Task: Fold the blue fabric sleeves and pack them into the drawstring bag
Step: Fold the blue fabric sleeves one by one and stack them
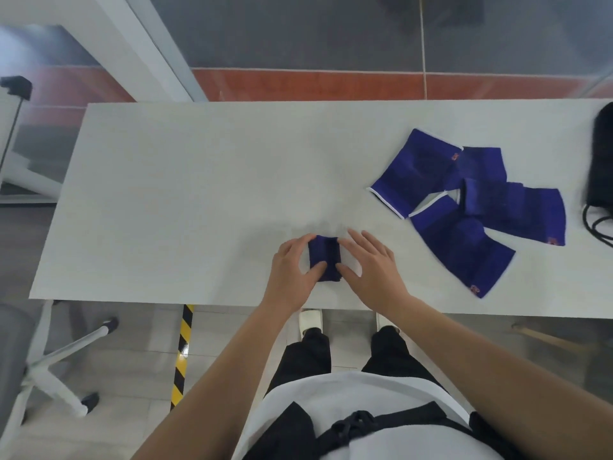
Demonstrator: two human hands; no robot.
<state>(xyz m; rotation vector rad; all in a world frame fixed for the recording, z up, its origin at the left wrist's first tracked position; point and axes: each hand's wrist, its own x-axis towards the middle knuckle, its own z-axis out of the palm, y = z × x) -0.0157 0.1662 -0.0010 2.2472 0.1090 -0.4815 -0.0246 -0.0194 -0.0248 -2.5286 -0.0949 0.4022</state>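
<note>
A small folded blue sleeve (325, 257) lies near the front edge of the white table (185, 194). My left hand (292, 270) grips its left side, fingers curled over the top and thumb on the fabric. On the sleeve's right edge rests my right hand (371, 267), thumb touching the fabric and fingers spread flat on the table. Several unfolded blue sleeves (464, 200) with white trim lie overlapped at the right. At the far right edge lies the black drawstring bag (602, 161), partly cut off, its cords (597, 227) looping onto the table.
A tripod-like white stand (56, 363) is on the floor at the left. Yellow-black hazard tape (182, 353) runs along the floor under the table's front edge. The left half of the table holds nothing.
</note>
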